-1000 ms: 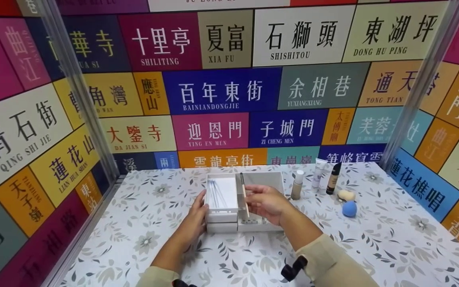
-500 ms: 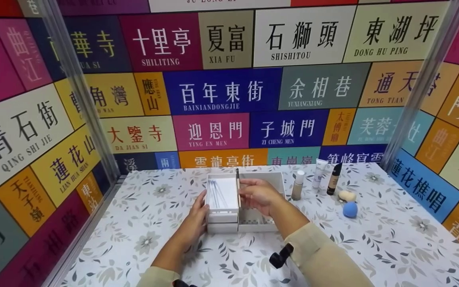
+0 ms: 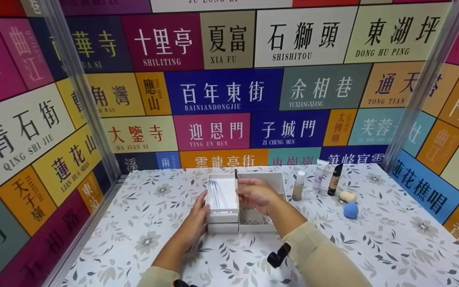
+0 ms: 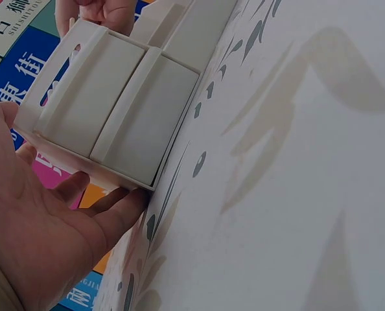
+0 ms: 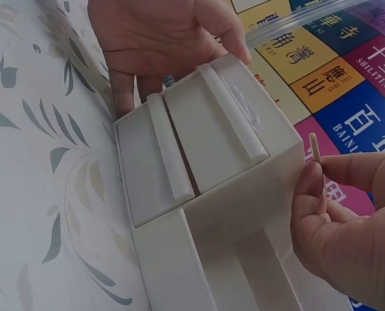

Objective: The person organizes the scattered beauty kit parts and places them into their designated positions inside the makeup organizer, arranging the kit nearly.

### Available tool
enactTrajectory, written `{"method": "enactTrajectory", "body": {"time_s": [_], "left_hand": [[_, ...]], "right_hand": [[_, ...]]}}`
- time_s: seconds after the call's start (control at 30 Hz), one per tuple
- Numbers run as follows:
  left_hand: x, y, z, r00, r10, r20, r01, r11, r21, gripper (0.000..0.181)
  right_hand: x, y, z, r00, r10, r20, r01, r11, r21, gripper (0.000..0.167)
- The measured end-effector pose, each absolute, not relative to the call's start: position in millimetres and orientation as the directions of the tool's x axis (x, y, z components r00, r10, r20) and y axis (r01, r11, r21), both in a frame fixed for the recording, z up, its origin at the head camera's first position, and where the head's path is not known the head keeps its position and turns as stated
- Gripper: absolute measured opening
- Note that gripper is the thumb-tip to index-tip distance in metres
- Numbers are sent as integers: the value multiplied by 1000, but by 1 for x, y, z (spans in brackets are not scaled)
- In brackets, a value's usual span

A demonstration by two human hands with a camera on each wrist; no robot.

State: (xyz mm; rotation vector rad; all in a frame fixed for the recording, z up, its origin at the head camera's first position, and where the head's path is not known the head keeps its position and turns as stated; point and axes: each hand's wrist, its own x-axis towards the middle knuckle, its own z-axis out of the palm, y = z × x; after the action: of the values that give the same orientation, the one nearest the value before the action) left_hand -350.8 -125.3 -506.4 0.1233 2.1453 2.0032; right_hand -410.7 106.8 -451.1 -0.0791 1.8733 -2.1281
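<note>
A white desktop organizer stands on the table, with two stacked drawer fronts on its left part and open compartments on its right. Several thin white sticks lie in its top left tray. My left hand rests against the organizer's left side, its fingertips touching the wall and lower edge. Above the divider, my right hand pinches a slim makeup brush between thumb and fingers. The brush stands nearly upright, dark end up; its pale end shows in the right wrist view.
Right of the organizer stand a foundation bottle, a white tube and a black-capped tube. A beige sponge and a blue sponge lie nearby. Patterned cloth covers the table; printed walls enclose it.
My right hand has moved left with the brush, from over the right compartment to the edge of the left tray. The brush has become more upright. My left hand has stayed put.
</note>
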Motion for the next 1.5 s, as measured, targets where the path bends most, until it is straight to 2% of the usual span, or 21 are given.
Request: {"method": "enactTrajectory", "body": {"time_s": [0.37, 0.67, 0.97, 1.17, 1.5], "left_hand": [[-350, -126, -507, -975, 206, -84, -72, 66, 995, 65], [-352, -127, -507, -977, 202, -69, -56, 71, 996, 66], [-353, -127, -509, -977, 197, -82, -64, 94, 993, 63], [-352, -127, -510, -975, 208, -82, -71, 62, 996, 64], [-350, -128, -510, -972, 226, -67, -61, 31, 998, 65]], "right_hand": [[-409, 105, -449, -960, -232, -157, 183, -93, -979, 56], [-402, 112, -450, -964, -242, -110, 141, -114, -983, 55], [-389, 139, -451, -977, -199, -82, 113, -149, -982, 51], [-378, 161, -450, -979, -196, -63, 87, -119, -989, 43], [-365, 193, -448, -982, -178, -65, 78, -66, -995, 42]]}}
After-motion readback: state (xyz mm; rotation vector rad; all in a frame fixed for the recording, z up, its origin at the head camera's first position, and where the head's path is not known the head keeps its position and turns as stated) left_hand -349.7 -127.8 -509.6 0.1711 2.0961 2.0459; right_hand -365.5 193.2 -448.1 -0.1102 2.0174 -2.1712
